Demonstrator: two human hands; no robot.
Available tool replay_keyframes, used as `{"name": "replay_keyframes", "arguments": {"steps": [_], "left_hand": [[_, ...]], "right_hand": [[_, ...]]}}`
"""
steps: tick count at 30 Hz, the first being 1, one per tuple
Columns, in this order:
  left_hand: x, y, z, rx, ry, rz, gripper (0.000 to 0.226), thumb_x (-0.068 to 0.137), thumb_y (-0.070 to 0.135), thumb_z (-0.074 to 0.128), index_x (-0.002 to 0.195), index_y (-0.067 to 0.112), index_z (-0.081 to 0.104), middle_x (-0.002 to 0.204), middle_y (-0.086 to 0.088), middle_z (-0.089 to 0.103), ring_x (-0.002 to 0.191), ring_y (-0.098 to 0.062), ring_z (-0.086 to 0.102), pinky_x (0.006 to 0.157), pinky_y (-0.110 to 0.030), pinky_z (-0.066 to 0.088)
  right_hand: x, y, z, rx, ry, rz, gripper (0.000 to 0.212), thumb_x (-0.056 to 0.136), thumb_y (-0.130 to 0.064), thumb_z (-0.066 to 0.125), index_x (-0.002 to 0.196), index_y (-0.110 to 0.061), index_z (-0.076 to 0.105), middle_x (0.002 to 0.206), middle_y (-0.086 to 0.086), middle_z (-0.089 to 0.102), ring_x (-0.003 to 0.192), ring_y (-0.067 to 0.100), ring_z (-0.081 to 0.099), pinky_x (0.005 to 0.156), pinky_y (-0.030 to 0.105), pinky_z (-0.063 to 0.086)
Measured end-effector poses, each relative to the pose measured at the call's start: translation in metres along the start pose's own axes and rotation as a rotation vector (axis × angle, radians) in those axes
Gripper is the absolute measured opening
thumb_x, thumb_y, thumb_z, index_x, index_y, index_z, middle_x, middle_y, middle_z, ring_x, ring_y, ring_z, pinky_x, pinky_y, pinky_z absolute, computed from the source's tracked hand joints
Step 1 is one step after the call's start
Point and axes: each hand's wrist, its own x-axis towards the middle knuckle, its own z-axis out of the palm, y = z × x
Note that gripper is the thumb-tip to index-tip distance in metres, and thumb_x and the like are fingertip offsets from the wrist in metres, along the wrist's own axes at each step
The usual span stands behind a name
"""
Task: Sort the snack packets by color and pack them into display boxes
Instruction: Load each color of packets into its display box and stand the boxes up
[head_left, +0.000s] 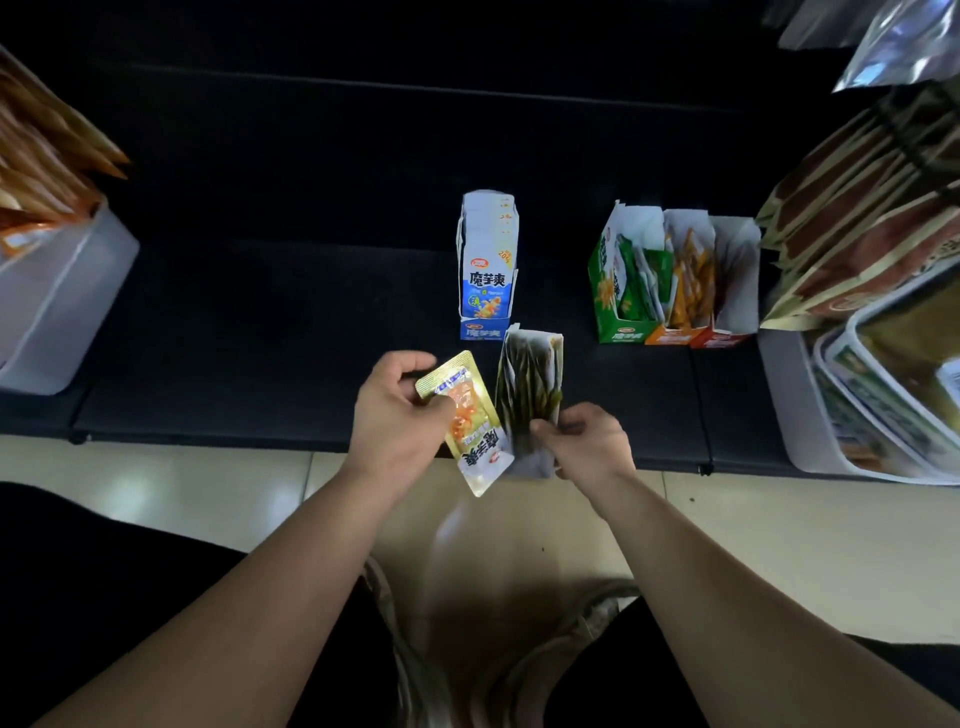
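Head view: the left hand (400, 410) has its fingers curled round the upper end of a gold snack packet (475, 431), which hangs out over the near edge of the dark surface (260, 338). Just beside it, the right hand (587, 441) pinches the side of an open display box (530, 395) of dark green packets, which also overhangs that edge. A blue box (488, 270) stands just behind. A green box (621, 280) heads a row to the right, near a white bin (789, 405). Open room lies left, up to another bin (57, 301).
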Motion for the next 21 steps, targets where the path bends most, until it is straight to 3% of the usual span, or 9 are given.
{"name": "replay_keyframes", "arguments": {"steps": [2, 4, 7, 13, 16, 19, 21], "left_hand": [[-0.004, 0.0, 0.0, -0.013, 0.01, -0.031, 0.038, 0.086, 0.0, 0.068, 0.113, 0.026, 0.063, 0.093, 0.001, 0.078, 0.085, -0.019, 0.077, 0.077, -0.052, 0.064], [-0.008, 0.0, 0.002, -0.022, 0.028, -0.053, 0.037, 0.084, 0.003, 0.069, 0.109, 0.03, 0.065, 0.096, 0.001, 0.077, 0.087, -0.018, 0.077, 0.078, -0.051, 0.064], [-0.015, 0.0, 0.002, -0.012, 0.066, -0.077, 0.03, 0.083, 0.006, 0.069, 0.102, 0.029, 0.07, 0.096, 0.001, 0.076, 0.087, -0.019, 0.076, 0.078, -0.047, 0.065], [-0.023, 0.003, -0.006, -0.129, 0.221, -0.165, 0.016, 0.084, 0.005, 0.064, 0.091, 0.017, 0.073, 0.084, -0.005, 0.075, 0.072, -0.021, 0.073, 0.06, -0.033, 0.061], [-0.027, 0.007, -0.004, -0.249, 0.138, -0.237, 0.017, 0.084, 0.001, 0.063, 0.093, 0.012, 0.072, 0.081, -0.006, 0.077, 0.072, -0.023, 0.077, 0.067, -0.043, 0.064], [-0.032, 0.002, 0.003, -0.108, 0.017, -0.186, 0.016, 0.083, -0.001, 0.069, 0.091, 0.013, 0.07, 0.077, -0.002, 0.074, 0.065, -0.016, 0.073, 0.06, -0.037, 0.062], [-0.033, -0.011, 0.007, 0.1, -0.064, -0.119, 0.012, 0.084, 0.008, 0.072, 0.088, 0.019, 0.071, 0.072, 0.001, 0.069, 0.062, -0.016, 0.064, 0.059, -0.036, 0.057]], "right_hand": [[-0.01, 0.001, -0.005, -0.017, -0.001, 0.019, 0.017, 0.086, -0.038, 0.079, 0.088, -0.025, 0.068, 0.085, -0.003, 0.073, 0.079, 0.018, 0.07, 0.075, 0.044, 0.063], [-0.024, -0.004, -0.012, -0.005, -0.039, 0.041, 0.015, 0.09, -0.037, 0.073, 0.09, -0.023, 0.069, 0.083, -0.001, 0.072, 0.072, 0.02, 0.07, 0.064, 0.039, 0.063], [-0.045, -0.016, -0.021, 0.057, -0.16, 0.087, 0.029, 0.095, -0.043, 0.069, 0.099, -0.015, 0.069, 0.082, 0.006, 0.073, 0.061, 0.023, 0.069, 0.046, 0.026, 0.05], [-0.068, -0.024, -0.032, 0.081, -0.352, 0.149, 0.051, 0.084, -0.06, 0.077, 0.101, -0.013, 0.075, 0.088, 0.01, 0.075, 0.066, 0.02, 0.07, 0.055, 0.028, 0.056], [-0.075, -0.023, -0.033, 0.296, -0.464, 0.161, 0.039, 0.088, -0.042, 0.081, 0.106, -0.008, 0.076, 0.09, 0.008, 0.078, 0.077, 0.024, 0.073, 0.067, 0.036, 0.06], [-0.071, -0.027, -0.036, 0.402, -0.349, 0.076, 0.019, 0.093, -0.018, 0.077, 0.108, -0.006, 0.072, 0.098, 0.012, 0.079, 0.075, 0.023, 0.075, 0.067, 0.037, 0.059], [-0.067, -0.032, -0.041, 0.428, -0.233, 0.009, 0.014, 0.093, -0.015, 0.076, 0.104, -0.008, 0.07, 0.096, 0.012, 0.079, 0.073, 0.02, 0.074, 0.067, 0.037, 0.061]]}}
